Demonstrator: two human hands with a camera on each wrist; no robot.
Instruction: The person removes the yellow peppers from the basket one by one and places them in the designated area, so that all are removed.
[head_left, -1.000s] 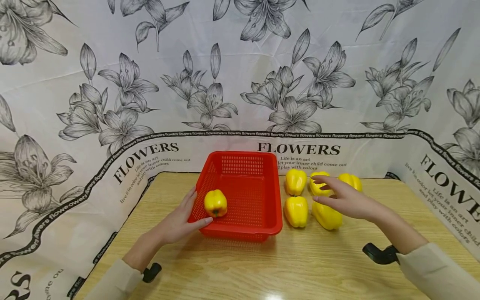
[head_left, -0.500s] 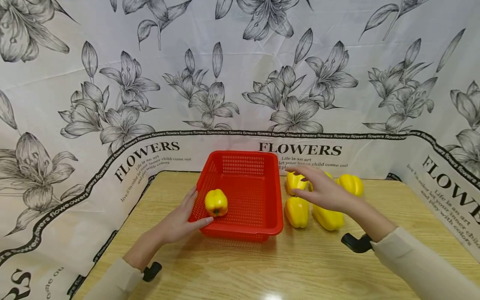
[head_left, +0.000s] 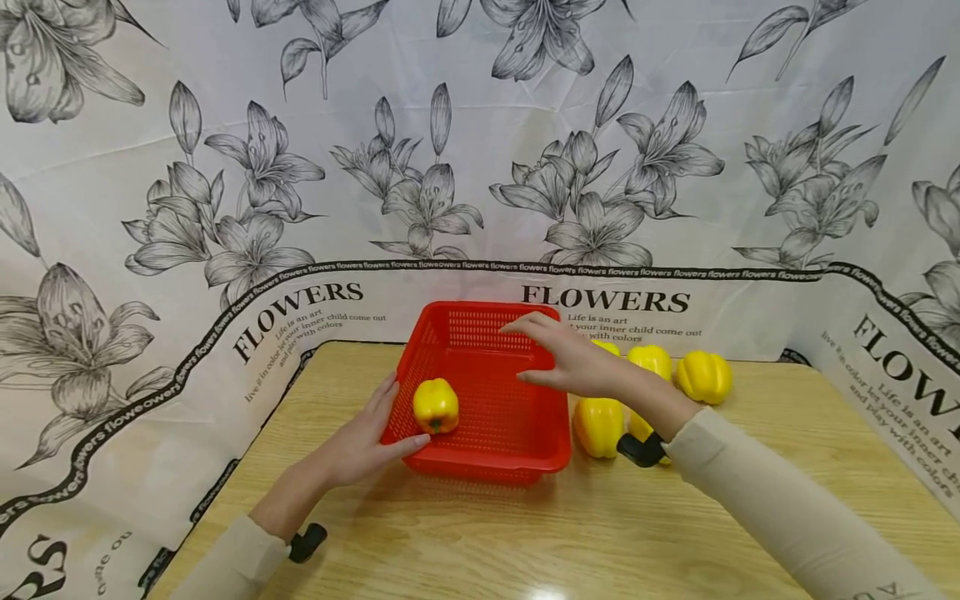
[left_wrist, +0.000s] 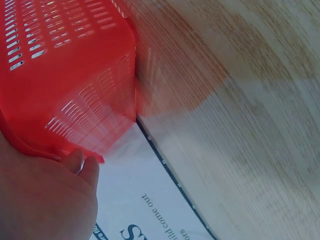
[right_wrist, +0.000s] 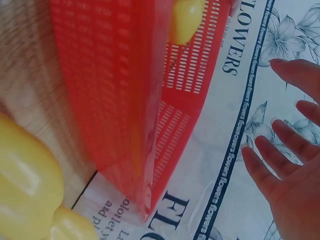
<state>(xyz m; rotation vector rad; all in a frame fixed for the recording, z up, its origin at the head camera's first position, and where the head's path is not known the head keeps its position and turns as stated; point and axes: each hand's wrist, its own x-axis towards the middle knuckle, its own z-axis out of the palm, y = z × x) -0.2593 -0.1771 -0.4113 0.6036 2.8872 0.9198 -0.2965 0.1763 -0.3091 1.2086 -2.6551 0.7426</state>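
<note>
In the head view a red plastic basket (head_left: 491, 417) stands on the table, with one yellow bell pepper (head_left: 436, 406) in its near left part. My left hand (head_left: 360, 446) grips the basket's near left corner, thumb over the front rim and fingers along the left side. The left wrist view shows its fingertips (left_wrist: 89, 172) bent at the rim. Over the basket's right side hovers my right hand (head_left: 562, 354), fingers spread and holding nothing. More yellow bell peppers (head_left: 598, 427) sit right of the basket; my right hand and forearm partly hide some.
A wooden table (head_left: 450, 550) carries everything. Flower-printed cloth (head_left: 420, 150) rises behind it and along both sides. One bell pepper (head_left: 705, 377) lies farthest right, near the back edge. A black wrist camera (head_left: 641, 450) is on my right wrist.
My right hand has moved left from above the loose bell peppers to above the basket's right side, holding nothing throughout. My left hand, the basket and the bell pepper inside stay put.
</note>
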